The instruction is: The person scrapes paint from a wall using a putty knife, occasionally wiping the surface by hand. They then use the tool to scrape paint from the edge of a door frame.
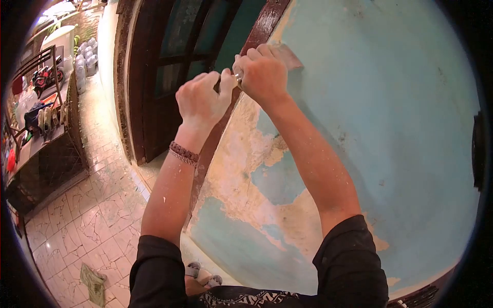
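Observation:
Both of my hands are closed on a paint scraper, raised to the wall beside the door frame. Its flat, broad blade (288, 56) lies close against the blue painted wall (405, 102). My right hand (264, 74) wraps round it near the blade. Lower and to the left, my left hand (205, 97) grips the handle end, with a braided bracelet on the wrist. Most of the handle is hidden by my fingers. Below my hands, the wall shows a bare, cream-coloured patch (231, 169) with ragged paint edges. Small pale flecks stick to my forearms.
A dark wooden door (177, 51) with glass panes stands left of the wall, its frame (262, 25) right by my hands. Farther left is a cluttered table (43, 138). A crumpled cloth (93, 285) lies on the tiled floor (97, 215), near my sandalled feet (203, 276).

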{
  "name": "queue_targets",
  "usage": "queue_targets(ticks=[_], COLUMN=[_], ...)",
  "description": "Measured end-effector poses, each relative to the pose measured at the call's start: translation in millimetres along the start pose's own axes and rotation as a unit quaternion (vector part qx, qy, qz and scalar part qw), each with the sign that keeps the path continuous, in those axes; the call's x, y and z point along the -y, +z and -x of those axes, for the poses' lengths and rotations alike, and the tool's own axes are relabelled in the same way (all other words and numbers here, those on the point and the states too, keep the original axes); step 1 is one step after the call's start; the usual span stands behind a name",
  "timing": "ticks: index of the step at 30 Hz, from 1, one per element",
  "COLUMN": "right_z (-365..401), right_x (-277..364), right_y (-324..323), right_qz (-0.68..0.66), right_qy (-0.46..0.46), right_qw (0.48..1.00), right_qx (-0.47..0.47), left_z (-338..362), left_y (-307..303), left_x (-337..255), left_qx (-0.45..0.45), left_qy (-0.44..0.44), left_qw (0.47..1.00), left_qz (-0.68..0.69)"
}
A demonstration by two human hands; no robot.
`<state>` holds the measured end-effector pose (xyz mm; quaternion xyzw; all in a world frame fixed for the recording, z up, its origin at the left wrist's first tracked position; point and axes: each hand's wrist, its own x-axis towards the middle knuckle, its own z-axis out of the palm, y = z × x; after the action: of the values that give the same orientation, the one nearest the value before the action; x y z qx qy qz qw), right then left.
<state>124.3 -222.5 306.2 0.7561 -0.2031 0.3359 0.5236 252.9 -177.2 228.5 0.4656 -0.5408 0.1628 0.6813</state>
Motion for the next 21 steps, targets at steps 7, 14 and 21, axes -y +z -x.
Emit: queue_targets(ticks=[7, 14, 21], right_z=[12.1, 19.7, -2.7], right_x=[6.9, 20.4, -6.3], right_y=[2.8, 5.1, -10.0], right_qz=[-0.012, -0.021, -0.001], right_qy=[0.012, 0.014, 0.034], right_qw=[1.0, 1.0, 0.999], right_qx=[0.017, 0.013, 0.004], left_z=[15.4, 20.1, -11.8], left_y=[3.5, -2.9, -2.0], left_x=[3.0, 11.0, -20.9], left_qx=[0.002, 0.014, 0.011], left_qy=[-0.022, -0.014, -0.037], left_qw=[0.999, 1.0, 0.999], left_qz=[0.037, 0.013, 0.039])
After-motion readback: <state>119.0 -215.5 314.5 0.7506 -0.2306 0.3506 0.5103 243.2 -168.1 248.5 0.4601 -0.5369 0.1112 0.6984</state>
